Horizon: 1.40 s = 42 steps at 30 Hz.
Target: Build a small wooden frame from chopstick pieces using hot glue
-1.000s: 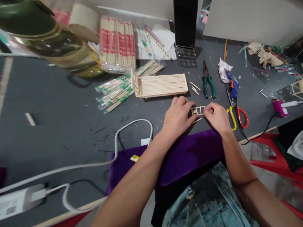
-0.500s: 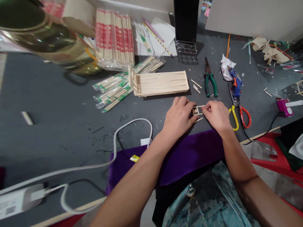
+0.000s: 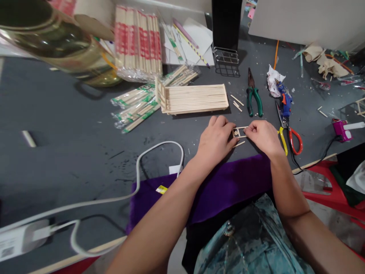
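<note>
A small wooden stick frame (image 3: 240,128) lies on the dark table between my hands. My left hand (image 3: 215,136) grips its left end between thumb and fingers. At the frame's right part, my right hand (image 3: 262,137) has thumb and forefinger pinched on a small stick; the fingers hide most of that stick. One loose short stick (image 3: 238,144) rests just in front of the frame. Behind my hands stands a miniature bed (image 3: 196,99) built of thin wooden sticks, its headboard on the left.
Pliers (image 3: 253,97), scissors (image 3: 295,140) and a blue glue gun (image 3: 286,102) lie to the right. Packs of wrapped chopsticks (image 3: 138,42) and a phone (image 3: 226,24) on a wire stand are behind. A white cable (image 3: 138,167) crosses the left, near a purple cloth (image 3: 234,179).
My right hand has shifted slightly along the frame; a slanted crosspiece seen inside it earlier is now at my right fingertips. My left hand keeps its hold. The view has tilted a little.
</note>
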Tool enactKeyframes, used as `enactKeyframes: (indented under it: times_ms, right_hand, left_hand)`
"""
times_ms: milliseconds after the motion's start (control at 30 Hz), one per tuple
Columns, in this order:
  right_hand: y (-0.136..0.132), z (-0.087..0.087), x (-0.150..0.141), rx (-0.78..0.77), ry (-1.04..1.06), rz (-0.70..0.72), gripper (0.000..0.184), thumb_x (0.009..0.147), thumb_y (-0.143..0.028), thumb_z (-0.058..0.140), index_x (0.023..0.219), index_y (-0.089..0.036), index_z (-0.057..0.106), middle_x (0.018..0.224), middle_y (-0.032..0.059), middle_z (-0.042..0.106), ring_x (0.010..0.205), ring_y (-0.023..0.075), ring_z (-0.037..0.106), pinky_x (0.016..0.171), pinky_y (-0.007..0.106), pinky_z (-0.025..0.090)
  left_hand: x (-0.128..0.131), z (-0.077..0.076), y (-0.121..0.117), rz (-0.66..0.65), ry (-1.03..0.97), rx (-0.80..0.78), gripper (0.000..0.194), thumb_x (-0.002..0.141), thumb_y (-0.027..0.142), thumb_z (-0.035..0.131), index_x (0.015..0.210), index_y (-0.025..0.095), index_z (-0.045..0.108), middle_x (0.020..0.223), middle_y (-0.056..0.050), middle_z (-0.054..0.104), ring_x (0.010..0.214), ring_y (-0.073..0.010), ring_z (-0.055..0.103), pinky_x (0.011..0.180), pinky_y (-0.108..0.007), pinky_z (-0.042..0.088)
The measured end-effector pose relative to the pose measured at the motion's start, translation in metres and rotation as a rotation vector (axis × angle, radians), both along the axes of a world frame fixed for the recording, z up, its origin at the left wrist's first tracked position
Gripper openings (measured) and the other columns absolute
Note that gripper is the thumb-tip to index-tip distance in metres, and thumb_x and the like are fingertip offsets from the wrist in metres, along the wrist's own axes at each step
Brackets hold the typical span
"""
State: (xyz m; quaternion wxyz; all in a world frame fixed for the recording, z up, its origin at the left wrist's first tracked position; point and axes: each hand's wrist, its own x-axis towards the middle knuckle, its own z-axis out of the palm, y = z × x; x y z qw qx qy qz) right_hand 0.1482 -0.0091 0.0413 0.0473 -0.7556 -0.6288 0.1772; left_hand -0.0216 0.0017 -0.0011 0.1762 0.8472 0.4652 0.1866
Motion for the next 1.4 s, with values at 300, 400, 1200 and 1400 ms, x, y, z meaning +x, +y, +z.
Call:
enactKeyframes:
  times_ms: [300,400,1200,1400]
  right_hand:
    - [-0.001,-0.006,-0.001,0.013,-0.041,0.006,0.02,0.087,-0.029,0.057,0.07,-0.024,0.067,0.075,0.004,0.071,0.075,0.0207,0.064,0.061,0.03,0.034]
    - [-0.003,-0.007,0.0,0.026,-0.034,-0.001,0.02,0.087,-0.028,0.057,0.07,-0.023,0.067,0.075,0.0036,0.07,0.075,0.0205,0.064,0.062,0.03,0.034]
    - [-0.005,-0.009,0.001,0.073,-0.038,0.017,0.022,0.09,-0.029,0.061,0.069,-0.022,0.063,0.075,0.0016,0.067,0.071,0.0172,0.054,0.062,0.029,0.029]
    - [-0.007,-0.012,0.002,0.126,-0.073,0.034,0.023,0.091,-0.03,0.061,0.07,-0.022,0.062,0.077,0.0019,0.066,0.077,0.0189,0.055,0.064,0.03,0.03]
  left_hand:
    - [0.001,-0.001,0.0,0.004,-0.02,0.003,0.018,0.088,0.025,0.066,0.103,0.017,0.069,0.104,-0.013,0.06,0.102,-0.0311,0.051,0.084,-0.043,0.051]
    - [0.001,-0.002,0.0,0.003,-0.036,0.008,0.016,0.088,0.025,0.066,0.102,0.018,0.07,0.103,-0.012,0.059,0.102,-0.0309,0.051,0.084,-0.044,0.051]
    - [0.002,0.0,-0.001,0.003,-0.028,0.001,0.017,0.088,0.025,0.067,0.102,0.017,0.069,0.103,-0.013,0.059,0.102,-0.0313,0.051,0.086,-0.044,0.05]
    - [0.002,0.002,-0.001,0.005,-0.038,-0.014,0.016,0.087,0.026,0.068,0.101,0.017,0.069,0.103,-0.012,0.059,0.103,-0.0311,0.052,0.086,-0.043,0.051]
